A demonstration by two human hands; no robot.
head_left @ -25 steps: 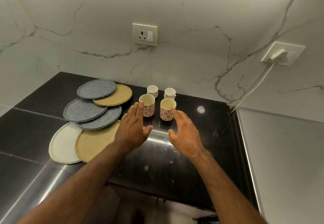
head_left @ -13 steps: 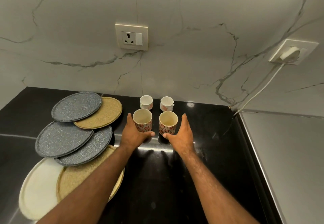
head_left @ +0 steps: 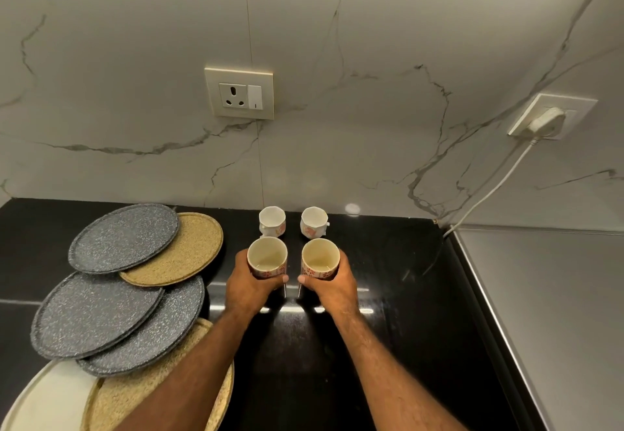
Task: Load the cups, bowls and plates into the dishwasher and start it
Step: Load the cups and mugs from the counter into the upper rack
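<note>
1. The left hand [head_left: 251,290] was wrapped round the left floral cup [head_left: 266,255], thumb across the near side and fingers curled behind. The right hand [head_left: 332,290] mirrored it on the right floral cup [head_left: 319,256]. One cup per hand, so I'd guess the idea was two per trip.
2. Both cups sat upright, mouths up, side by side but not touching, toward the back edge of the black counter [head_left: 388,295]. I couldn't tell if the bases had left the surface.
3. Two small white cups [head_left: 272,221] stood right behind them, close to the counter's back edge. Grabbing the front pair first made sense, since they blocked the reach to the back ones.
4. The plates [head_left: 123,238] lay fanned and overlapping across the left side of the counter, grey and tan, with a white one at the near left corner. The left forearm passed over the nearest tan one.
5. No dishwasher or bowls in view, so loading looked barely begun.
</note>
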